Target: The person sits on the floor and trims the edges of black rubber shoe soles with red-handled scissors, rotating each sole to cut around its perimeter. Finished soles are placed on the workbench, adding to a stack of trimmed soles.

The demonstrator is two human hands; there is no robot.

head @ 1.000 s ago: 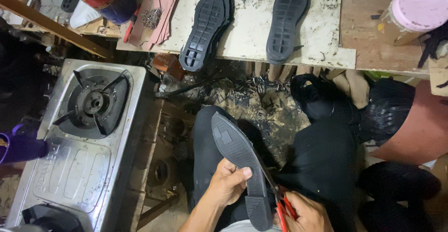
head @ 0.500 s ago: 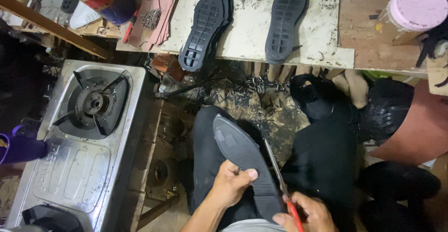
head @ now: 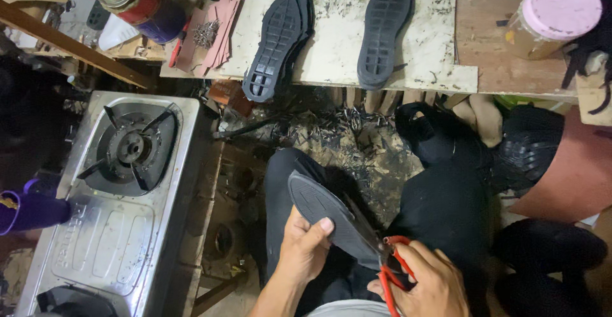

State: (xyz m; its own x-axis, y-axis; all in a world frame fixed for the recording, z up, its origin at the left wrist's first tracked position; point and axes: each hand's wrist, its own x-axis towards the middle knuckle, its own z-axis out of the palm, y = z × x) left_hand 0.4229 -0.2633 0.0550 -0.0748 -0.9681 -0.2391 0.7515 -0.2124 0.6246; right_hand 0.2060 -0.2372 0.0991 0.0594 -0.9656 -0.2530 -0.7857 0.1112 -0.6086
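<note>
Person is sitting low, holding a dark rubber shoe sole (head: 331, 218) over the lap, toe pointing to 10 o'clock. Left hand (head: 306, 247) is clamped on its near edge, thumb lying across the face. Right hand (head: 427, 285) is closed around red-handled scissors (head: 389, 266), blades lying along the sole's edge at 4 o'clock. Sole looks light, thin and bendy, grippy rather than slick, so it is best pinched mid-length, close to the edge being worked, to stop it flopping. Two more soles (head: 382, 27) are lying on the surface (head: 510, 68) at 12 o'clock, a gas stove (head: 121, 196) at 9 o'clock.
</note>
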